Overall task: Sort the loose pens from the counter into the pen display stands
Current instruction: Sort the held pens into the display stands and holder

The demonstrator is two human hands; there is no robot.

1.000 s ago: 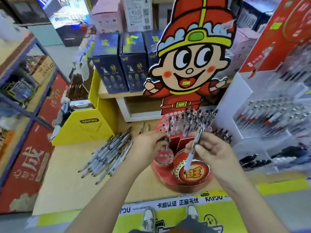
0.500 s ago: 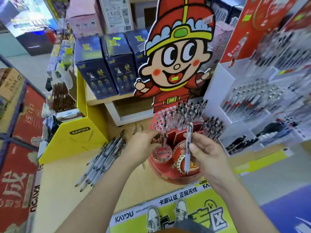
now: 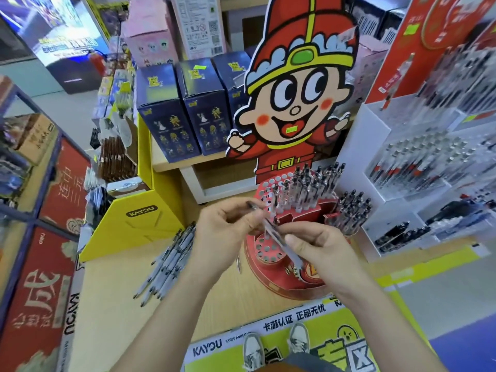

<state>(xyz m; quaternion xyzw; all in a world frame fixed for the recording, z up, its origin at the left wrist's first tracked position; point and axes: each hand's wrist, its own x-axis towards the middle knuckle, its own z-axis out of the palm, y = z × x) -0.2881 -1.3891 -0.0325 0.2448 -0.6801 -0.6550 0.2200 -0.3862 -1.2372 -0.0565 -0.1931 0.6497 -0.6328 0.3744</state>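
Observation:
A grey pen [image 3: 271, 230] slants between both hands, above the red pen display stand [image 3: 273, 280]. My left hand [image 3: 222, 232] pinches its upper, dark end; my right hand [image 3: 319, 248] grips its lower part. The stand has a round holed tier at the front and a higher holed tier behind, partly filled with upright pens [image 3: 308, 186]. A second small holder of dark-capped pens [image 3: 351, 210] stands just right of it. A pile of loose pens [image 3: 171, 259] lies on the wooden counter [image 3: 128, 304] to the left. One more pen [image 3: 238, 261] lies beside the stand.
A cartoon cardboard figure [image 3: 295, 103] rises behind the stand. A yellow box [image 3: 134, 224] stands at the left, dark blue boxes [image 3: 182, 111] behind it. White tiered pen racks [image 3: 418, 167] fill the right side. The counter's front edge is near my shoes.
The pen, upright in my right hand earlier, now slants, and my left hand has come off the stand's front tier and taken its upper end. The view has shifted.

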